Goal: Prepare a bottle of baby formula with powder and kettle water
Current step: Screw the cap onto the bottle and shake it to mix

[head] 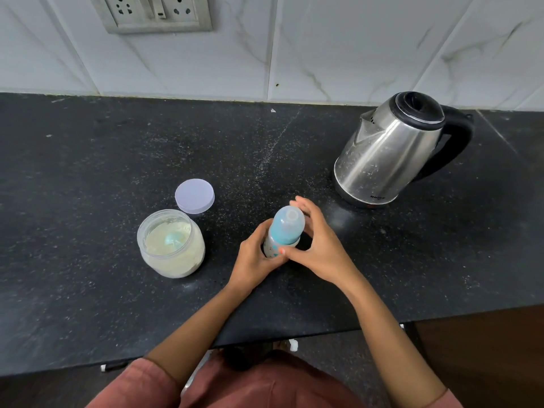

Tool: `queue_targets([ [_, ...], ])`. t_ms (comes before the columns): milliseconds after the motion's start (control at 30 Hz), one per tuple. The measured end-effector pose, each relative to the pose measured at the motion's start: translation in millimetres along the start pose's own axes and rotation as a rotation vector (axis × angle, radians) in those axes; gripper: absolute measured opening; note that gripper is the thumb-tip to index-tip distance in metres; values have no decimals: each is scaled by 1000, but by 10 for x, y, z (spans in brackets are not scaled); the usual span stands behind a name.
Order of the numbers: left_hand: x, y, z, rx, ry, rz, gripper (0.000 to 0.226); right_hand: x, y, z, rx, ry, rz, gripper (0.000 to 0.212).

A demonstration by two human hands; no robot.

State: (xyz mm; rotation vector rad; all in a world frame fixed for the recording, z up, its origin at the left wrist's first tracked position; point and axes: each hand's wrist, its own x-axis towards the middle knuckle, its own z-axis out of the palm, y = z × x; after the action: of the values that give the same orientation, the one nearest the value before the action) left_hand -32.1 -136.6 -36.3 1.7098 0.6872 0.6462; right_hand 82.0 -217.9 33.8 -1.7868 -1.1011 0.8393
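Both hands on bottle (pixel 285 231) – jar (pixel 171 244) open.

2 bare forearms (pixel 200 325), 1 rust-pink top (pixel 265 387)
I see short sleeves (pixel 141 378) ending near the elbows, orange-red polish on 1 thumbnail (pixel 282 251).

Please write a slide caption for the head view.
Left hand and right hand hold a capped baby bottle between an open powder jar and a kettle.

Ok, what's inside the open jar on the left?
The jar holds pale powder with a blue scoop half sunk in it. Whatever lies beneath the powder is covered.
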Motion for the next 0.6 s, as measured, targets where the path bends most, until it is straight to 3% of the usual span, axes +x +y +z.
queue_targets([
  [100, 0, -6, 8, 0, 3, -2, 63, -1, 39, -28, 4, 4, -48, 74],
  [233, -8, -14, 15, -14, 8, -16, 63, 33, 45, 63, -64, 195, -61, 59],
  [333, -3, 1, 10, -4, 12, -9, 62, 35, 64, 181, -135, 314, -38, 64],
  [400, -5, 5, 4, -2, 11, -6, 62, 33, 73, 182, -125, 288, -49, 69],
  [500, -6, 1, -3, -1, 5, 1, 63, 22, 106, 84, -10, 117, -61, 79],
  [600, -2, -1, 5, 3, 5, 3, 62, 18, 134, 11, 32, 9, -71, 76],
])
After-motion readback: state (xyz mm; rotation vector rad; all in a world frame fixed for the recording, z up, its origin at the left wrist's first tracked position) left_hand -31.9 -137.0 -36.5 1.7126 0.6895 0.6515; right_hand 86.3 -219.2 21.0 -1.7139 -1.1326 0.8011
